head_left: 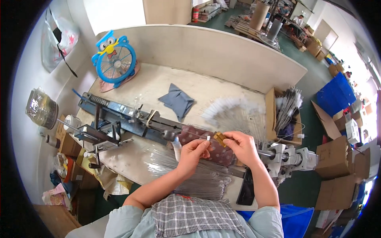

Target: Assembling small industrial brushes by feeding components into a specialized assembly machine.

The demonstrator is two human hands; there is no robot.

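Note:
My left hand (193,155) is closed in a pinch on a small white piece (208,138). Just to its right, my right hand (243,147) has its thumb and fingers closed on a brass-coloured block (219,138). A narrow gap separates the two. Beneath both hands lies a brown dotted cloth (222,155), beside the long dark metal bench machine (152,123). A thick layer of thin grey wires (198,180) is spread in front of my left forearm. What the block is joined to, if anything, I cannot make out.
More thin wires with white ends (234,115) fan out at the back. A grey cloth (176,101) and a blue fan (116,63) stand farther left. At right are a cardboard box of wires (274,115) and a metal fixture (291,158). A dark phone (247,188) lies near my right forearm.

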